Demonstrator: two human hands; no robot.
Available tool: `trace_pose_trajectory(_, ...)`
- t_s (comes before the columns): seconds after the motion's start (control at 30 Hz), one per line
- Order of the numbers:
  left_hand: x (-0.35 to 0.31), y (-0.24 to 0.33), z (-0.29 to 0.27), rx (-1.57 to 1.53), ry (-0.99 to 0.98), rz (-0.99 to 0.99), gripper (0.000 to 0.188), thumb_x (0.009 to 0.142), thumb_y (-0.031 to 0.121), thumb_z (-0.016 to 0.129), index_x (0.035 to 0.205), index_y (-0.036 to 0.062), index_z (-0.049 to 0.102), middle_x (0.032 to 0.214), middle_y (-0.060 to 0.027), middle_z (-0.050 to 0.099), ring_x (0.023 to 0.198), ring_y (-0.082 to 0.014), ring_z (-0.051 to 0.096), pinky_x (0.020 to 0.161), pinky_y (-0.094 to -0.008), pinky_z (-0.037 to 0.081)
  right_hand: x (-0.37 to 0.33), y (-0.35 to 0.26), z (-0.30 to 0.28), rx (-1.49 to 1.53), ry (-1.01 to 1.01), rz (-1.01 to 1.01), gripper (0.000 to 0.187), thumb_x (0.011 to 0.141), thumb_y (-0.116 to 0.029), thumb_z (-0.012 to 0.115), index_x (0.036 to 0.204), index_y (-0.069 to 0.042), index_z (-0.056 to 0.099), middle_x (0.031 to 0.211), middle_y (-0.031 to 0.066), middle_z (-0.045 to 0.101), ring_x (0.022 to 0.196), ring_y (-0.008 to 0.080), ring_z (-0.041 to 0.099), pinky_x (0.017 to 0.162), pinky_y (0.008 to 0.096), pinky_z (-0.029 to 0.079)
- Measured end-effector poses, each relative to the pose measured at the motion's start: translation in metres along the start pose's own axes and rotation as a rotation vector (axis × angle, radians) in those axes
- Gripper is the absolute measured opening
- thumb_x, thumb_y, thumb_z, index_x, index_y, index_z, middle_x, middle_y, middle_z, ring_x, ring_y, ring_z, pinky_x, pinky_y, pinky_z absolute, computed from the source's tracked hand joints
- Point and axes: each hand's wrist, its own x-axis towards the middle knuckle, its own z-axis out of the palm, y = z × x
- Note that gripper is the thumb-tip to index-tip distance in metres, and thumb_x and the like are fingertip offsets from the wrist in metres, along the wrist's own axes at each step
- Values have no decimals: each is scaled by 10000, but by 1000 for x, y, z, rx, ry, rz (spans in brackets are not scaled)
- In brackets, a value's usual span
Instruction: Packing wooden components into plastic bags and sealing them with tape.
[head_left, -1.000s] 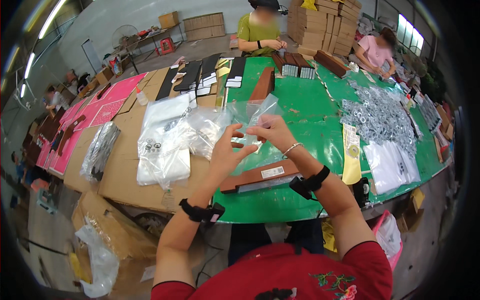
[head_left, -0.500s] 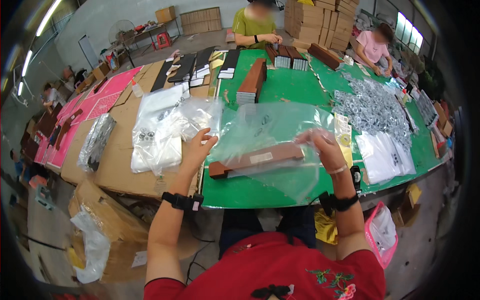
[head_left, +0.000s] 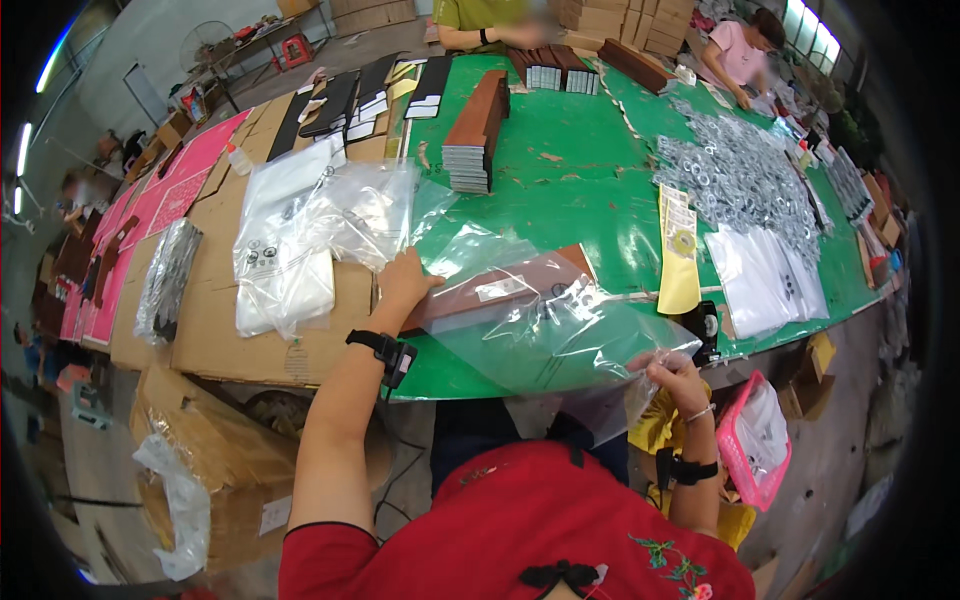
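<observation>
A clear plastic bag (head_left: 530, 345) stretches over a brown wooden bar (head_left: 450, 297) with a small white label, slanting across the near part of the green table. My left hand (head_left: 403, 284) is closed at the bar's left end, thumb pointing right, with film around it. It is hard to tell how much of the bar is inside the bag. Past the table's front edge, my right hand (head_left: 675, 380) pinches the bag's gathered lower right corner. Left of my left hand lies a pile of clear bags (head_left: 285, 285) on cardboard.
Stacked brown bars (head_left: 475, 135) stand farther back. Grey metal rings (head_left: 735, 175) heap at the right, near a yellow label sheet (head_left: 679, 255) and flat clear bags (head_left: 765, 280). Two co-workers sit beyond the table. A pink basket (head_left: 757, 445) stands below right, a cardboard box (head_left: 215, 460) below left.
My left hand has closed at the bar's left end. My right hand has moved down toward me, pulling the bag's corner over the table edge. The bar now tilts up to the right.
</observation>
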Motion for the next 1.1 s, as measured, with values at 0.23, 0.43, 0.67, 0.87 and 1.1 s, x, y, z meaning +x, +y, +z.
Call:
trace_pose_trajectory(0.23,14,-8,9,-110,-142,59,409,692,361,824,899,35,687,866,-154,723,873,-343,699,755,-446,543,4,18,9,-58,-41,50,240,898,-218,707,990,1,742,935,28,715,838,91,608,772,245,463)
trace_pose_trajectory(0.43,19,-61,11,-916,-76,-15,224,814,212,737,845,-6,697,786,-92,700,709,-173,668,652,-311,523,11,20,19,-51,-69,34,225,913,-213,698,962,4,731,919,29,715,842,88,613,773,238,468)
trace_pose_trajectory(0.67,-32,-15,-74,-904,-142,189,214,924,177,635,882,-24,696,738,-53,671,664,-110,618,624,-258,484,-39,2,-20,-480,46,256,304,895,-318,725,862,-15,728,753,73,709,614,128,625,551,313,484)
trace_pose_trajectory(0.87,-189,37,-82,-1243,-133,161,183,742,-21,700,715,77,548,672,-19,611,649,-117,590,626,-275,487,-3,-73,82,-231,-419,-71,389,939,-370,673,1126,-30,687,910,76,704,776,114,648,659,276,527)
trace_pose_trajectory(1.1,-216,71,-29,-1320,-530,155,315,868,42,733,1157,6,614,961,-49,650,832,-140,610,707,-258,490,33,15,164,247,-356,-104,315,937,-351,685,871,-51,610,802,-21,621,769,52,569,663,216,465)
